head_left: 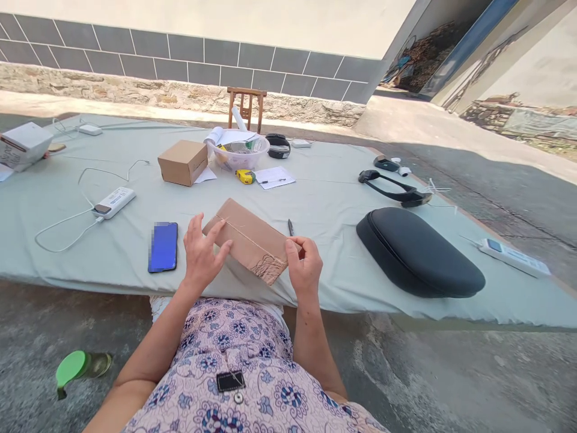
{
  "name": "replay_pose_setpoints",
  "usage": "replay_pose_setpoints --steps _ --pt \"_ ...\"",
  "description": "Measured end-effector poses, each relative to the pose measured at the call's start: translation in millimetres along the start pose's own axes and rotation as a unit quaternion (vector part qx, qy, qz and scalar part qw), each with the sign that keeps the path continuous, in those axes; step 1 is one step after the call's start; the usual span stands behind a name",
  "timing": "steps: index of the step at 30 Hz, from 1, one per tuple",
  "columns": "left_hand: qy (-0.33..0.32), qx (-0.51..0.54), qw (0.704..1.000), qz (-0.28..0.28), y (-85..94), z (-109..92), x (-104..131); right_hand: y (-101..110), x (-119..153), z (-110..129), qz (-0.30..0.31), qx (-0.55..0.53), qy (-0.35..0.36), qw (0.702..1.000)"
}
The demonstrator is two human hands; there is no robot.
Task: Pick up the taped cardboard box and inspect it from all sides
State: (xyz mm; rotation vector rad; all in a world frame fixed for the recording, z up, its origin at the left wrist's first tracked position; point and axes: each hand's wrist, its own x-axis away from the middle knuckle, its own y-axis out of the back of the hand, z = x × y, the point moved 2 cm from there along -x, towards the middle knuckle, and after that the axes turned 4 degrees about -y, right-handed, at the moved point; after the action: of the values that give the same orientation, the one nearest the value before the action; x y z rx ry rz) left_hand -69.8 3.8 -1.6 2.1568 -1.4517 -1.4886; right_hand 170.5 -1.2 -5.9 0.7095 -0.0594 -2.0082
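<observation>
A flat piece of brown cardboard (247, 237) is tilted over the cloth near the table's front edge. A thin string runs along it, and dark scribbled lines cover its lower right end. My left hand (204, 249) is at the cardboard's left end with its fingers apart, fingertips over its edge. My right hand (304, 264) pinches the right corner between thumb and fingers. A dark pen (291, 227) lies just beyond my right hand. To the left of my left hand is a phone (163, 247) with a blue screen.
Behind are a brown box (183, 163), a filled basket (241, 159), a yellow tape measure (245, 176) and paper (282, 178). A black case (419, 251) and headset (394, 189) lie right. A white power bank (114, 202) with cable sits left. A green-lidded bottle (83, 365) is on the ground.
</observation>
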Motion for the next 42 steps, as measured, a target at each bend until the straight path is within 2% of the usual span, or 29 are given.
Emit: replay_pose_setpoints --steps 3,6,10,14,18,23,26,29,31,34,38,42 --pt "-0.062 -0.033 0.997 0.027 -14.4 -10 10 1 -4 -4 -0.021 0.013 -0.025 0.999" --pt "-0.116 -0.017 0.99 0.079 -26.6 -14 17 3 -2 -7 -0.019 0.006 -0.01 1.0" --pt "-0.12 -0.003 0.983 0.139 -32.3 -5 16 2 2 -12 0.014 -0.026 0.022 0.999" --pt "-0.13 -0.003 0.978 0.164 -28.9 3 11 -1 -2 -30 0.024 -0.073 0.01 0.997" --pt "-0.131 -0.008 0.976 0.171 -25.2 6 10 -5 -8 -62 0.036 -0.09 -0.03 0.995" --pt "-0.141 -0.035 0.973 0.18 -26.8 10 11 -15 -7 -96 0.08 -0.122 -0.146 0.979" --pt "-0.138 -0.041 0.976 0.165 -30.1 14 11 -21 -3 -101 0.105 -0.172 -0.197 0.959" --pt "-0.129 -0.04 0.982 0.134 -31.2 17 10 -23 0 -98 0.108 -0.187 -0.194 0.957" --pt "-0.128 -0.047 0.985 0.106 -28.7 15 9 -22 0 -93 0.089 -0.19 -0.181 0.961" --pt "-0.122 -0.059 0.99 0.034 -18.8 8 7 -19 0 -84 0.054 -0.208 -0.164 0.963" --pt "-0.072 -0.055 0.994 -0.06 -3.1 -1 5 -16 1 -72 0.025 -0.25 -0.17 0.953" --pt "-0.025 -0.008 0.998 -0.057 -0.6 2 3 -18 3 -61 0.039 -0.313 -0.186 0.931"
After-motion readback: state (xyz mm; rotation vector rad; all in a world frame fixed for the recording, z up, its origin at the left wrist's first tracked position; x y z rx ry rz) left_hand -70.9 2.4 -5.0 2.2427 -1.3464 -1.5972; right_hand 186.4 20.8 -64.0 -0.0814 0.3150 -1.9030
